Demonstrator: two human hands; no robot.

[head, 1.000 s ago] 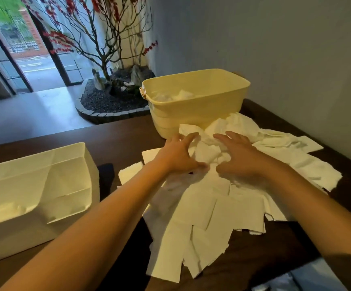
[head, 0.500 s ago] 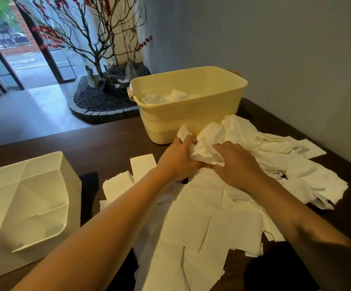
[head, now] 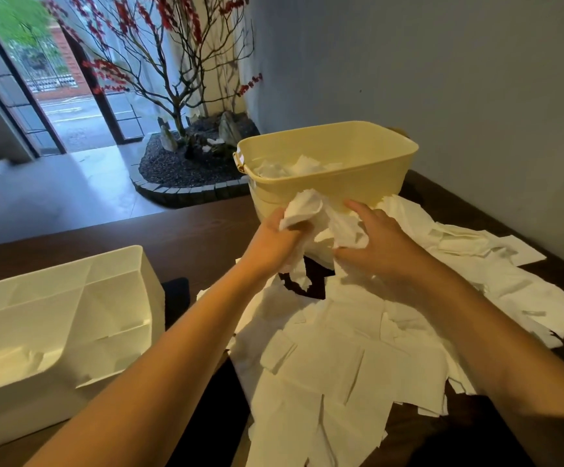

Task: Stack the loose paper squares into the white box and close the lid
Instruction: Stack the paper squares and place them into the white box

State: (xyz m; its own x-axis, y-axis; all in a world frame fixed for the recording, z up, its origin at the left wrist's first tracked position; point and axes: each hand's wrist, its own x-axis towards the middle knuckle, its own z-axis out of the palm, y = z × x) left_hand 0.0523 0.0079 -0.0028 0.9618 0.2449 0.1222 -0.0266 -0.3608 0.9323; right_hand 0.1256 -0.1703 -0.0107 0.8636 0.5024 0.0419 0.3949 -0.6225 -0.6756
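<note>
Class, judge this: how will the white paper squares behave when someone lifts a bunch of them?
Probably floppy: the paper squares crumple between the left hand and right hand. Likely light, since loosely curled fingers hold them. The flat pile may slide apart when pushed.

Both hands, left (head: pixel 271 244) and right (head: pixel 380 246), apparently curled, gripping.

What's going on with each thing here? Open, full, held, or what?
White box: open, few papers inside.
Yellow tub: open, some papers inside.
Paper pile: loose on table.
Paper bunch: crumpled, held by both hands.
Left hand: gripping bunch.
Right hand: gripping bunch.
</note>
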